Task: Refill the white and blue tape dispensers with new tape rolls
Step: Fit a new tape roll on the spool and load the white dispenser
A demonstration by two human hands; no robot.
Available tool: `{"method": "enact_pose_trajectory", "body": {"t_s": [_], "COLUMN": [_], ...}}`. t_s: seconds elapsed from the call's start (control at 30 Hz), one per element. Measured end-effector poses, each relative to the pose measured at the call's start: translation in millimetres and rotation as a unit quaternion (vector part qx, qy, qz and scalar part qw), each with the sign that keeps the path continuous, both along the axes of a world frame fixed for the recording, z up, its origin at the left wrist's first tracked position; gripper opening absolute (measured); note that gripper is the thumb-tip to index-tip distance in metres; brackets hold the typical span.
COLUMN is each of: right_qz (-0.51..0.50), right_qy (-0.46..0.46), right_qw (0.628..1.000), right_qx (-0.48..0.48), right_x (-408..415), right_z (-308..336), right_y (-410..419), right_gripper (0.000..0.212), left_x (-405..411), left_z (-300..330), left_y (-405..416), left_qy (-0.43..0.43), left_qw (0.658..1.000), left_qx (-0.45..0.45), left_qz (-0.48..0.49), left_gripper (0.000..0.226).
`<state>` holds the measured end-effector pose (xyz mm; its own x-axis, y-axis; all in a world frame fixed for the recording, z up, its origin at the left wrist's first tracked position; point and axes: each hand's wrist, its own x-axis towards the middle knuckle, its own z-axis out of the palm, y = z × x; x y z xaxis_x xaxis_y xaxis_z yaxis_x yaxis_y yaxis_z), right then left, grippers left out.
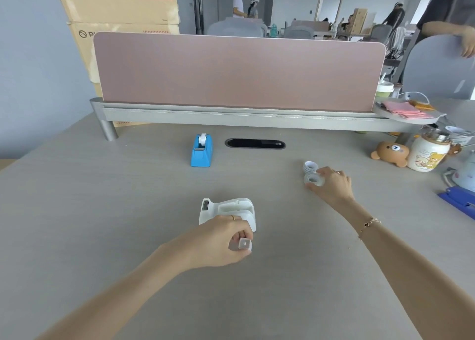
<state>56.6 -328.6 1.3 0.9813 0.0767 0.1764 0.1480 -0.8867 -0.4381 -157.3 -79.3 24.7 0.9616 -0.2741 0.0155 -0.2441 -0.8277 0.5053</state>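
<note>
An open office stretches behind a pink divider [239, 72], with stacked cartons [115, 13] to one side and people busy at far desks. In front of it, the grey table [102, 211] carries what the job needs.

The white dispenser [227, 210] sits close to the person, its cradle bare, which suggests the old roll is out. The left hand [221, 242] hovers just in front of it, fingers curled shut around a small white spindle [244, 244] that pokes out between thumb and forefinger. I take it to be the hub lifted from that dispenser, kept ready for a fresh roll to be threaded on.

Well off to the right, the right hand [331, 185] reaches for the supply. Its grip is partly closed, fingertips pinching a clear tape roll [313, 180] that lies flat on the table or just off it; I cannot tell which. A second roll [310, 166] rests touching it on the far side, likely meant for the other dispenser. So the new roll and the spindle are well apart, one in each hand, and need to be brought together near the white dispenser.

The blue dispenser [202, 150] stands farther back, near the cable slot [255, 143], with a white hub showing in its top. It looks untouched so far, parked out of the way while the white one is handled first.

A bear toy [390, 154] and a printed jar [428, 157] crowd the right edge, clear of the work.
</note>
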Motion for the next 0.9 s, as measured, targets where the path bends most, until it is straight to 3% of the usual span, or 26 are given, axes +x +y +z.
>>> {"method": "enact_pose_trajectory", "body": {"t_s": [0.23,0.33,0.43,0.5,0.6,0.67,0.8,0.9], "right_qz": [0.065,0.114,0.151,0.164,0.182,0.187,0.188,0.218], "right_qy": [-0.018,-0.027,0.012,0.105,0.243,0.296,0.366,0.383], "right_qw": [0.996,0.986,0.967,0.934,0.835,0.782,0.727,0.710], "right_qx": [0.062,0.117,0.205,0.299,0.460,0.516,0.549,0.549], "right_x": [-37,-63,-88,-102,-117,-125,-137,-140], "right_z": [18,28,39,47,51,50,47,44], "right_y": [6,11,16,19,24,30,40,45], "right_gripper": [0.055,0.040,0.020,0.015,0.028,0.025,0.027,0.036], "left_x": [-2,-2,0,1,0,0,0,-1], "left_z": [8,10,7,7,11,15,18,16], "left_y": [-3,-6,0,3,3,2,0,-3], "left_qy": [-0.071,-0.118,-0.116,-0.146,-0.200,-0.230,-0.250,-0.259], "left_qw": [0.997,0.993,0.989,0.982,0.966,0.956,0.949,0.947], "left_qx": [-0.008,-0.006,-0.086,-0.111,-0.157,-0.175,-0.180,-0.175], "left_qz": [0.006,0.011,0.028,0.039,0.051,0.056,0.065,0.074], "left_gripper": [0.009,0.009,0.007,0.015,0.015,0.016,0.017,0.017]}}
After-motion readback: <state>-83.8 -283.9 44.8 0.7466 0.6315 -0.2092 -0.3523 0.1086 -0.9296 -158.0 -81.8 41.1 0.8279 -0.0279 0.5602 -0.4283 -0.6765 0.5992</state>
